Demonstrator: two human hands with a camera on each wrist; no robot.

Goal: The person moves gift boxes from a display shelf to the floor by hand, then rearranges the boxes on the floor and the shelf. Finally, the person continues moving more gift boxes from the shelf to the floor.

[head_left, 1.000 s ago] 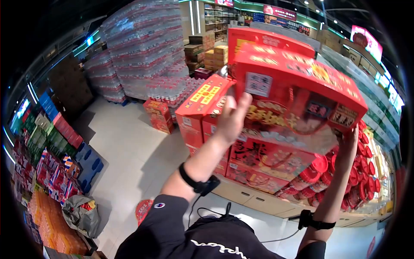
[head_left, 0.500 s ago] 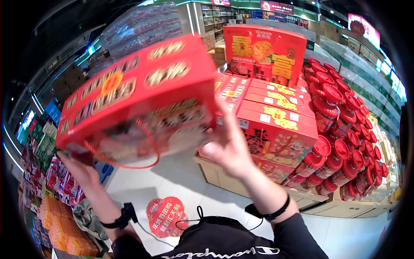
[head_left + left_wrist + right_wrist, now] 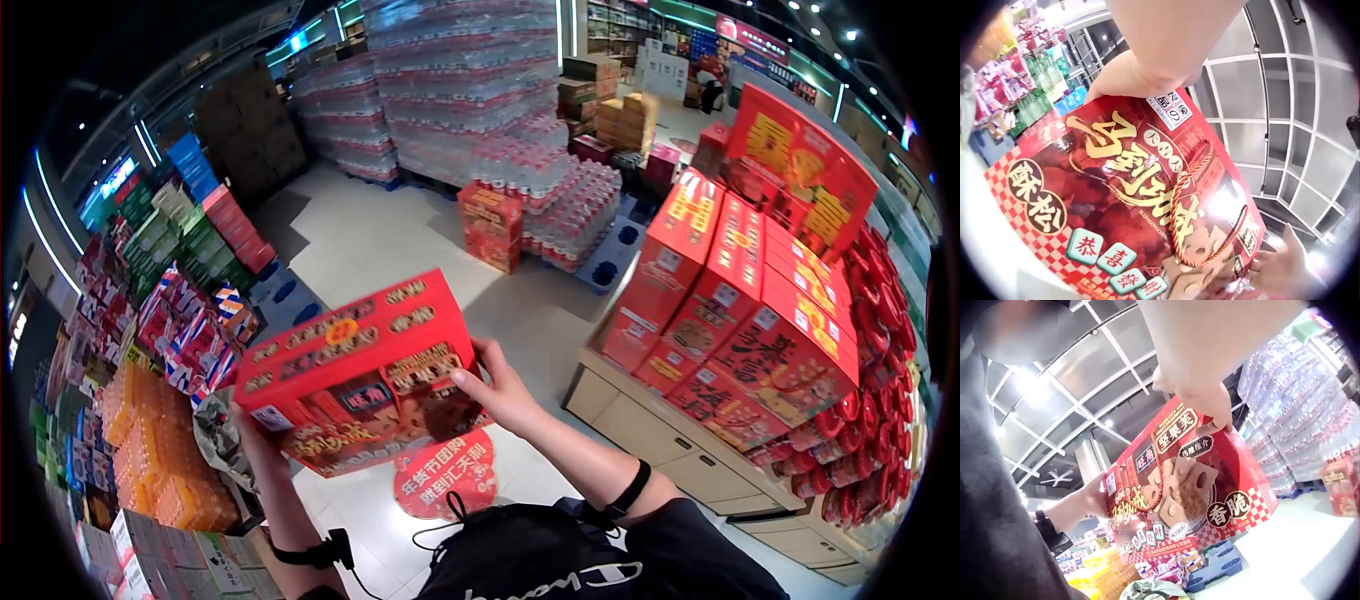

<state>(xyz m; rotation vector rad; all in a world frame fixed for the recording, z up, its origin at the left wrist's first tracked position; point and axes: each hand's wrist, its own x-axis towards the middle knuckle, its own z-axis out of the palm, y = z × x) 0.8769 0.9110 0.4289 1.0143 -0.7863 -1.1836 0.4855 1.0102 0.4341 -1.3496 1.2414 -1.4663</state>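
Held level with the person's waist over the floor is a red gift box (image 3: 355,370) with a rope handle on its front. The left hand (image 3: 258,440) grips its left end, partly hidden by the box; at the right end the right hand (image 3: 495,388) holds on, thumb against the front face. In the left wrist view the box (image 3: 1129,181) fills much of the picture, the left hand (image 3: 1132,75) at one end and the right hand (image 3: 1282,269) at the other. The right wrist view shows the right hand's fingers (image 3: 1216,409) bent over the box's edge (image 3: 1235,453).
Similar red boxes (image 3: 715,290) stand stacked on a wooden cabinet (image 3: 640,415) at right, beside red-lidded jars (image 3: 880,400). Wrapped bottles (image 3: 450,90) rise at the back, near a small red carton (image 3: 490,225). Packaged goods (image 3: 160,450) and a grey bag (image 3: 220,435) line the left.
The box has moved from above the stack, leftwards and down, to over the floor in front of the body, with both hands on it. The head view has swung left.
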